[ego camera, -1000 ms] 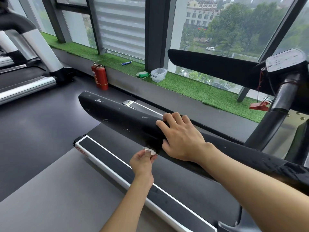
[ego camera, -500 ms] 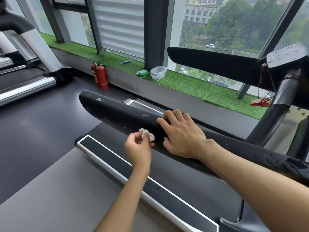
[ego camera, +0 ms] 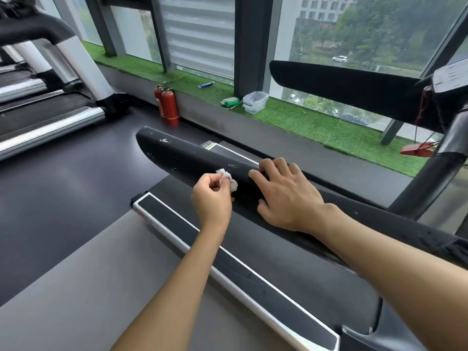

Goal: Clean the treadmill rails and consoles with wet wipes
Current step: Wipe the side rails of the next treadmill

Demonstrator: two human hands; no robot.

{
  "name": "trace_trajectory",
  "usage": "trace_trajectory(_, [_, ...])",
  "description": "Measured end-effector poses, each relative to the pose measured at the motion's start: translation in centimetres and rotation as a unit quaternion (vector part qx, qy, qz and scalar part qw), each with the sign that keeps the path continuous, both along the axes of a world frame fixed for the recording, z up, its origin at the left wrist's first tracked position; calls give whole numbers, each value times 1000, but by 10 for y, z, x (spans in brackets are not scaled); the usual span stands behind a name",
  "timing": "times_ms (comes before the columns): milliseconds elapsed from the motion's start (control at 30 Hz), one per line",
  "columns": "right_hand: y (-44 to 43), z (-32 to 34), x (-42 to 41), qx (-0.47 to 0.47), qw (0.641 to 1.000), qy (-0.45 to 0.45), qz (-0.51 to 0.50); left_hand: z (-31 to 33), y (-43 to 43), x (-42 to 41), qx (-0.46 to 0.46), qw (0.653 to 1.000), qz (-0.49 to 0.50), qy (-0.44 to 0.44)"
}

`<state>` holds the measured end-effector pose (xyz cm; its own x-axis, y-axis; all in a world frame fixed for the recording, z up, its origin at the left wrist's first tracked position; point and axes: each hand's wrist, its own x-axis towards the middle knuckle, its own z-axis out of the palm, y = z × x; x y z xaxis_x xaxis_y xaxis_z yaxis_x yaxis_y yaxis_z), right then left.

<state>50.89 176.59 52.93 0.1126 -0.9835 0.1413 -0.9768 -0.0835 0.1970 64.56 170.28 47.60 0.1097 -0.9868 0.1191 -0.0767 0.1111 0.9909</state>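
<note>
A long black treadmill handrail (ego camera: 177, 158) runs from centre left toward the lower right, with small white scuff marks on its top. My left hand (ego camera: 211, 201) pinches a small crumpled white wet wipe (ego camera: 228, 179) against the near side of the rail. Just to the right, my right hand (ego camera: 286, 196) rests on the same rail with its fingers draped over the top. The second black handrail (ego camera: 342, 84) stands farther back, and part of the console (ego camera: 450, 74) shows at the right edge.
The treadmill's side rail (ego camera: 228, 257) with white trim lies below my arms. Red fire extinguishers (ego camera: 168, 105) stand by the window ledge, where a clear plastic tub (ego camera: 254, 102) and a green pack (ego camera: 231, 101) sit on artificial grass. Another treadmill (ego camera: 50, 102) is at the left.
My left hand has risen with the wipe from the rail's lower edge up its near side, toward the top. My right hand has stayed on the rail.
</note>
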Motion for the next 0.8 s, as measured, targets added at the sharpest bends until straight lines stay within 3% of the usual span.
trace_trajectory(133, [1,0,-1,4,1000,-6,2,-1,-2,1,-2,999,-15,-45])
trace_trajectory(367, [-1,2,1,-7,1000,-21,-8,-4,4,3,49,997,-22,-46])
trace_trajectory(500, [-20,7,16,-11,1000,-22,-6,-18,5,6,93,996,-7,13])
trace_trajectory(600, [-34,3,27,-3,999,-48,-21,-27,4,12,113,991,-47,52])
trace_trajectory(800, [-34,-1,32,-9,999,-15,-52,-45,-7,18,199,969,-96,107])
